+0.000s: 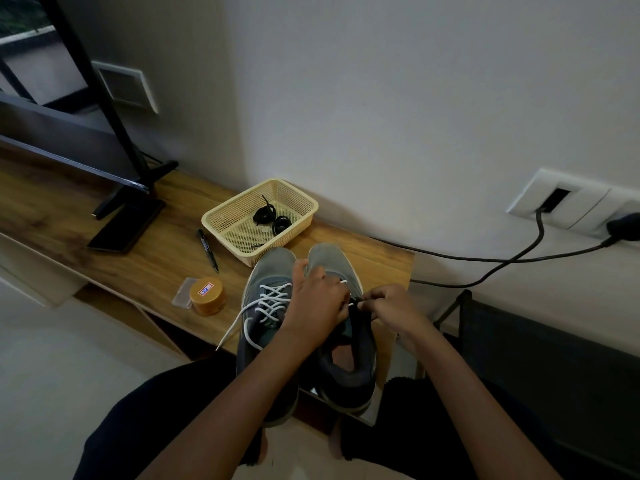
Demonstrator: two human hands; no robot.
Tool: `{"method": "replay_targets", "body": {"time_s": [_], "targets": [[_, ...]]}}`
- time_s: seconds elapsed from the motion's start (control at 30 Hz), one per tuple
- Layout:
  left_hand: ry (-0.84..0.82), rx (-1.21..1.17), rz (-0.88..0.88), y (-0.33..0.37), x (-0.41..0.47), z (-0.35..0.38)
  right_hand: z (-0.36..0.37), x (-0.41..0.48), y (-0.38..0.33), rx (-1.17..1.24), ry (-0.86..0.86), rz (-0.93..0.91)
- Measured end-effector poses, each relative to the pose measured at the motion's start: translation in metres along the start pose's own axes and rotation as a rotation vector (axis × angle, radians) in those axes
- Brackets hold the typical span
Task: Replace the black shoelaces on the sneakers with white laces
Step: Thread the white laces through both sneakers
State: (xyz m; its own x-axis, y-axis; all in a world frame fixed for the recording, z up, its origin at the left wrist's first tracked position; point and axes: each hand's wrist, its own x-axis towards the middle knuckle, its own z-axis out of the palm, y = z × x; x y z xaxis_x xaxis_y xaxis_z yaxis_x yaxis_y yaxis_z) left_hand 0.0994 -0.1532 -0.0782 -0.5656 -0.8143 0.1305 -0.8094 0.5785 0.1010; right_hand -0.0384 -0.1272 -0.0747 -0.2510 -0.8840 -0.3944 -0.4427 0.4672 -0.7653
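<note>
Two grey sneakers stand side by side at the near edge of the wooden shelf. The left sneaker (266, 327) is laced with a white lace (268, 303) whose loose ends trail off to the left. My left hand (317, 303) lies over the right sneaker (349, 368), covering most of its eyelets, fingers curled at its lace. My right hand (389, 306) pinches a lace end beside the tongue; a bit of white lace (343, 282) shows above my hands. Black laces (272, 218) lie coiled in the beige basket (221, 213).
A black marker (207, 250), an orange round tin (207, 295) and a small clear box (183, 297) lie left of the sneakers. A dark phone (126, 227) and a TV stand foot sit further left. A black cable (485, 260) runs from the wall socket (575, 202).
</note>
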Motion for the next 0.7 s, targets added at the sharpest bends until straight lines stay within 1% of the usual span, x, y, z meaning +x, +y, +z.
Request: {"method": "replay_targets", "body": {"time_s": [0.17,0.3,0.4,0.5,0.7], "targets": [[-0.043,0.029,-0.006,0.0,0.002,-0.001,-0.003,-0.003,-0.002,0.001,-0.039,-0.057],[-0.094,0.102,0.02,0.002,0.004,-0.004,-0.004,-0.004,-0.003,-0.021,-0.065,-0.126],[-0.069,0.079,0.01,0.001,0.004,-0.003,-0.005,-0.002,-0.002,-0.043,-0.074,-0.151],[-0.032,0.042,0.002,0.0,0.002,0.0,-0.005,0.001,0.0,-0.03,-0.067,-0.139],[-0.026,-0.009,-0.028,-0.003,0.001,0.005,-0.002,0.005,0.001,-0.05,-0.055,-0.162]]}}
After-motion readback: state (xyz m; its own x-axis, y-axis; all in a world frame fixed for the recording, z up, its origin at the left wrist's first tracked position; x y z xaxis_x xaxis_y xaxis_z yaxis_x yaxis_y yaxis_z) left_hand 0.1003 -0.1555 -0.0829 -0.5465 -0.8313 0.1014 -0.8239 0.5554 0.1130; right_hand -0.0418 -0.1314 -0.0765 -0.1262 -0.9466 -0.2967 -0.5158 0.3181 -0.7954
